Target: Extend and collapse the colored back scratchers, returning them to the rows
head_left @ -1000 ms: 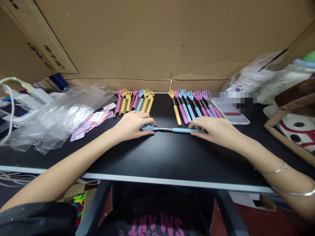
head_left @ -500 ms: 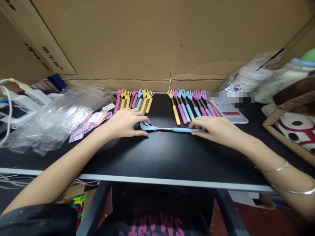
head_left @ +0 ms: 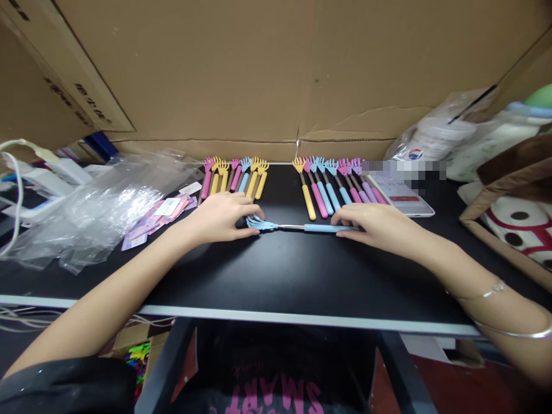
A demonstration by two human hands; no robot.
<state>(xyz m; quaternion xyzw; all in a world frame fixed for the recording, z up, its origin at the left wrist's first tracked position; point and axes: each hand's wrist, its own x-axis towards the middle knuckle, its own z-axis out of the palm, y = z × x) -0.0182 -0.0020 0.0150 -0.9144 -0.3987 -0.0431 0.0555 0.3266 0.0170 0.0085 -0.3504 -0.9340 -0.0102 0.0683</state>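
Observation:
A light-blue back scratcher (head_left: 321,228) with a metal rod lies crosswise on the black table in front of me. My left hand (head_left: 226,217) pinches its claw-shaped head between thumb and fingers. At the other end, my right hand (head_left: 371,225) grips the tip of the blue handle, which it partly covers. Behind my left hand stands a row of yellow, pink and blue back scratchers (head_left: 239,178), claws pointing away. Another row of back scratchers (head_left: 324,195) in yellow, pink, blue and purple lies behind my right hand, which hides some handle ends.
Clear plastic bags (head_left: 99,201) and a pile of printed cards (head_left: 161,215) lie on the left. To the right are a white tablet (head_left: 414,201), a bagged cup (head_left: 444,138) and a brown-trimmed bag (head_left: 513,213). A cardboard wall (head_left: 259,75) rises behind the table (head_left: 280,282).

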